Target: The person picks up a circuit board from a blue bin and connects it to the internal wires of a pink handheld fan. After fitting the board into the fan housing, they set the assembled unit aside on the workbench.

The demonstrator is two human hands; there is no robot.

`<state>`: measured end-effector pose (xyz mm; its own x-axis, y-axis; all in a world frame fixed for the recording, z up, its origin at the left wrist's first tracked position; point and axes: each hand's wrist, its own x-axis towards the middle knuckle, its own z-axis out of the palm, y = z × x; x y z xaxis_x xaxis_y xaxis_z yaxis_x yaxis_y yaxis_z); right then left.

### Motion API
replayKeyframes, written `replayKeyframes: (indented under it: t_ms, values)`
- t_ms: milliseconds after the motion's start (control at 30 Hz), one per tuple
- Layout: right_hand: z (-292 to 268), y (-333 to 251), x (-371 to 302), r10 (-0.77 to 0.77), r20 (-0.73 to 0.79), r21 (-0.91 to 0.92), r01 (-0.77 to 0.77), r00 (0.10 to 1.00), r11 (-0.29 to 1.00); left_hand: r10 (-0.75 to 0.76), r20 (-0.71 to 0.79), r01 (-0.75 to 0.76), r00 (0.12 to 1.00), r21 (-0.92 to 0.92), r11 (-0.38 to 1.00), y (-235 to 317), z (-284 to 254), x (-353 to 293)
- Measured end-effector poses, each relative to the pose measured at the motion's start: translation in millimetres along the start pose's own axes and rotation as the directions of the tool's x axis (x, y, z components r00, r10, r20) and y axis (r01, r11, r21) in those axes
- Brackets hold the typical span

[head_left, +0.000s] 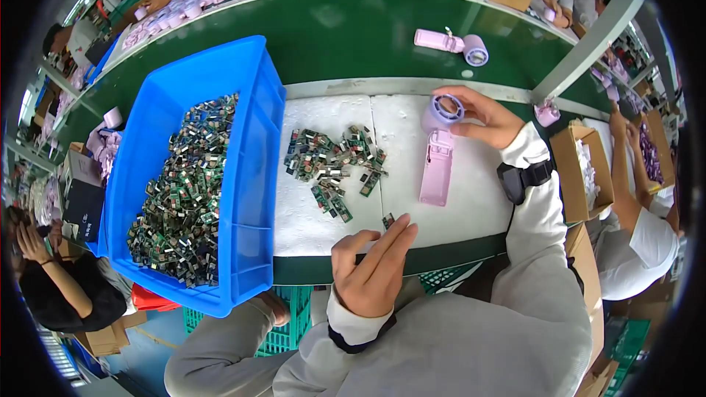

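My right hand [489, 117] grips the round head of a pink handheld-fan housing [436, 176]. Its long handle part points toward me over the white foam sheet and shows an open hollow. Close to the sheet's near edge, my left hand [371, 268] has its fingers held together, with a small green circuit board [388, 220] at the fingertips. The thumb is mostly hidden, so the grip on the board shows only in part. A loose pile of circuit boards [334, 162] lies on the foam sheet [323, 231], left of the housing.
On the left stands a deep blue bin [252, 176] heaped with circuit boards. Another pink housing [448, 43] rests on the green conveyor belt [338, 37] beyond the foam. At right are a metal post [581, 48] and an open cardboard box [570, 169]. Other people work around.
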<state>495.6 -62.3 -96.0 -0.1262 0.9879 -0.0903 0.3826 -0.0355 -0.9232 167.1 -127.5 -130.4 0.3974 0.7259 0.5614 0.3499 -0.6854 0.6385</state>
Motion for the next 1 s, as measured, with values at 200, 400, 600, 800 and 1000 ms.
replayKeyframes:
  t_ms: [200, 400, 600, 800, 1000]
  values:
    - [10.5, -0.8, 0.7, -0.116, -0.067, -0.161, 0.104, 0.991, 0.981, -0.104, 0.032, 0.109, 0.994, -0.193, 0.975, 3.3, 29.2, 17.5]
    - [21.1, -4.1, -9.0, -0.138, -0.114, -0.204, 0.112, 0.984, 0.972, -0.162, 0.059, 0.171, 0.985, -0.218, 0.961, 4.0, 32.7, 28.8]
    - [24.0, -35.8, -28.9, -0.270, -0.133, -0.533, 0.161, 0.953, 0.831, -0.237, -0.012, 0.231, 0.971, -0.184, 0.955, -0.7, 37.8, 37.4]
    - [54.2, -20.9, -27.5, -0.342, 0.007, -0.664, 0.260, 0.940, 0.701, -0.055, 0.087, 0.057, 0.995, -0.024, 0.998, -8.9, 49.3, 40.4]
    - [49.4, -20.3, -23.9, -0.380, -0.042, -0.395, 0.334, 0.924, 0.856, -0.138, 0.074, 0.143, 0.988, -0.073, 0.987, -13.7, 53.9, 31.8]
